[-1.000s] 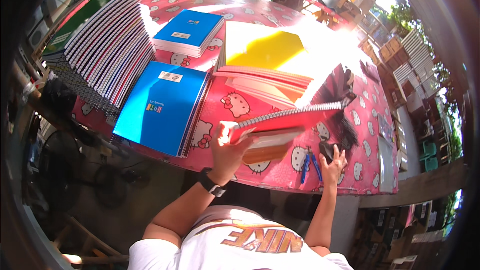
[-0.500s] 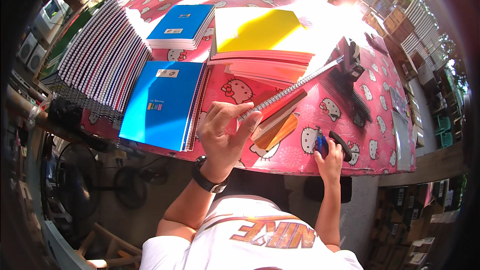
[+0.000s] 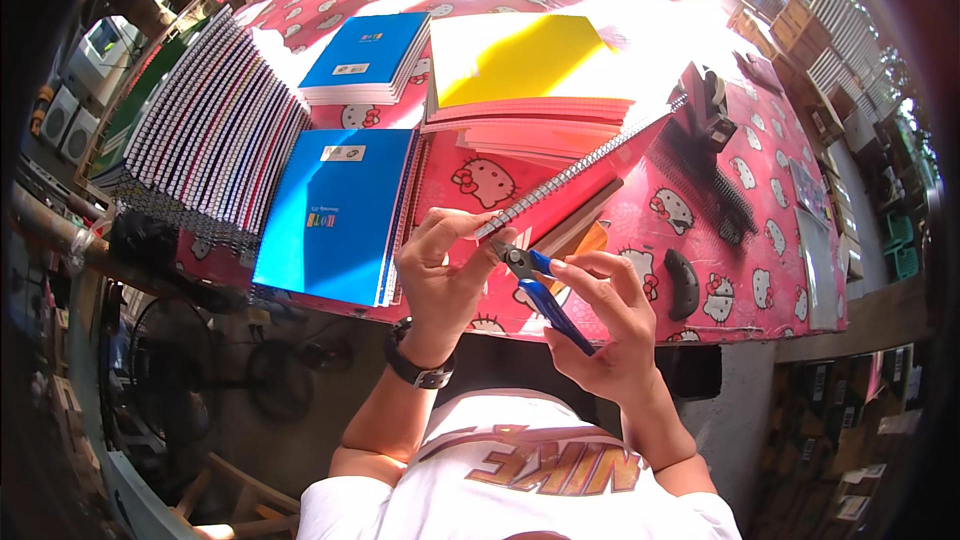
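My left hand [image 3: 440, 270], with a dark watch on its wrist, pinches the near end of a red spiral notebook [image 3: 598, 183]. The notebook is tilted, its metal coil running up toward the far right. In my right hand [image 3: 612, 325] is a pair of blue-handled wire cutters [image 3: 548, 310], handles spread apart. Their metal jaws are at the coil's near end, beside my left fingertips; whether they touch the wire I cannot tell. Partly under the notebook lie brown and orange pieces [image 3: 590, 240]. A black curved object [image 3: 682, 285] rests right of my right hand.
Coil-bound notebooks [image 3: 215, 130] are stacked at the left, beside blue notebooks [image 3: 335, 215] and a smaller blue pile [image 3: 365, 50]. A yellow-topped stack [image 3: 530, 60] sits farther back. Black coils [image 3: 715, 190] and a dark device [image 3: 712, 115] lie at the right on the pink patterned tablecloth [image 3: 560, 155].
My right hand has picked up the wire cutters from the table and brought them left to the coil's near end. My left hand still holds the notebook.
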`<state>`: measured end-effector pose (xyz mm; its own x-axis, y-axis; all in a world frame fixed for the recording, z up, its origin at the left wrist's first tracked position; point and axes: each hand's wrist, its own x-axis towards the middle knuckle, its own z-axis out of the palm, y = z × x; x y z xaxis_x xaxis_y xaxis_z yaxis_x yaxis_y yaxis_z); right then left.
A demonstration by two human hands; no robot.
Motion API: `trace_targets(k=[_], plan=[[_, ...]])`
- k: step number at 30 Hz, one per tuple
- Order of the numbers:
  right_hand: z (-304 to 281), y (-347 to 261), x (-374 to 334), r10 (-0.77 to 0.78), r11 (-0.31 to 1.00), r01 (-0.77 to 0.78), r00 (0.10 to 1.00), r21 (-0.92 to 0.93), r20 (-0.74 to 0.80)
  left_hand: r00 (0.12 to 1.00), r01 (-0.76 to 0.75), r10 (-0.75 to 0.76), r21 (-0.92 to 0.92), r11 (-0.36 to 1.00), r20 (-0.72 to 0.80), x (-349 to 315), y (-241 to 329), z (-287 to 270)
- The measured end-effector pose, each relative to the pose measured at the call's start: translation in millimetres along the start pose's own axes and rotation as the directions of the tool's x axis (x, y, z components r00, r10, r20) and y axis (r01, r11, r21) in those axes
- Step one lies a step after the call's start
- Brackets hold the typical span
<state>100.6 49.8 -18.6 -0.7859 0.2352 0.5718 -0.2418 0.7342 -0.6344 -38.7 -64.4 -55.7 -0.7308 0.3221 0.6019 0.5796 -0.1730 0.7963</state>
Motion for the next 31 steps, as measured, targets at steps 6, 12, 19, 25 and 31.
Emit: trace_targets(k=[6,12,19,25,31], plan=[[-3,-7,-2,0.011,0.989,-0.011,1.0,-0.15,0.001,0.999,-0.033,0.033,-0.066,0.997,-0.006,-1,-5,1],[-4,-8,0,-0.017,0.98,0.021,1.0,-0.2,0.021,0.996,-0.089,0.089,0.031,0.996,-0.014,-1,-2,-1],[-8,3,-7,0.204,0.896,-0.257,0.963,0.362,0.178,0.99,-0.139,0.14,0.076,0.987,-0.002,1,0,1],[-14,18,-2,0.33,-0.006,-0.693,0.679,0.721,0.655,0.988,-0.152,0.151,0.101,0.983,0.014,-1,0,2],[-11,35,-13,0.337,0.656,-0.393,0.916,0.645,0.216,0.994,0.11,-0.106,0.2,0.974,-0.032,-15,-3,1]])
